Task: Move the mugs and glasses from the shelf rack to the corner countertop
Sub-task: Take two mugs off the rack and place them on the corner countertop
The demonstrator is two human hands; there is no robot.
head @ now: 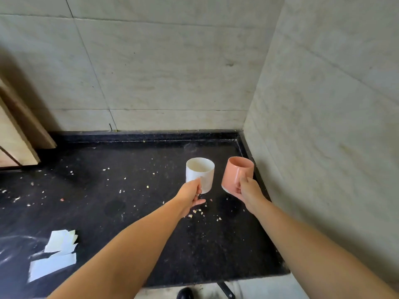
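My left hand (191,196) grips a white mug (201,172) by its near side, holding it upright just above the black corner countertop (129,190). My right hand (248,189) is closed around the handle of a pink mug (234,173), which tilts slightly to the left, close to the right wall. Both mugs look empty and hang side by side, a small gap between them. I cannot tell whether either base touches the counter. The shelf rack is out of view.
Crumbs are scattered over the dark counter. Torn white paper pieces (56,253) lie at the near left. A wooden cabinet (17,134) stands at the far left. Tiled walls (323,126) close the corner behind and to the right. A dark shoe (185,293) shows below the counter edge.
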